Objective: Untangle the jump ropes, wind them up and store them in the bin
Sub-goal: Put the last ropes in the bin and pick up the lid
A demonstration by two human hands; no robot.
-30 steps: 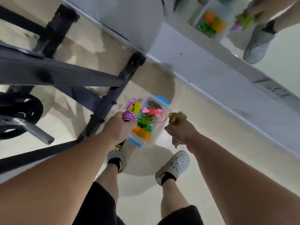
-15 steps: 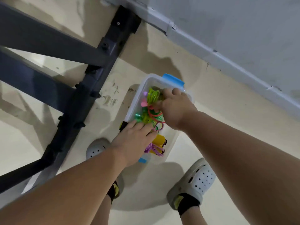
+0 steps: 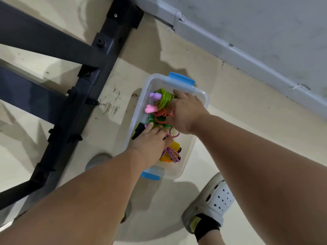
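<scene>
Step in hand: storing. Both hands are down in the clear bin [image 3: 192, 152], which sits on the floor between the black metal frame [image 3: 88, 82] and the wall.

Right hand [image 3: 187, 112]: at the bin's far end, thumb on top of the wound green rope [image 3: 163, 99], fingers curled in beside it. I read this as grasping the coil while seating it. The fingertips are hidden, so the grip is a judgement.

Left hand [image 3: 152, 140]: near end, along the left wall. The fingers are straight and flat, pressing on the purple rope [image 3: 172, 154] and touching a black handle [image 3: 139, 129]; nothing is held.

Look of the ropes:
- green: tight glossy loops, with 2 pink-to-lilac handles [image 3: 150, 109] just beside them
- red rope [image 3: 160, 115]: thin, crossing the middle of the pile
- purple: braided, loops slack, lying over a yellow handle [image 3: 175, 145]

Progress, judged: the ropes lie inside the rim, so the task is near its end.

Next move calls for letting go of the green coil without it springing open, then lifting both hands straight up so no loop catches a finger. The purple loops may want tucking.
</scene>
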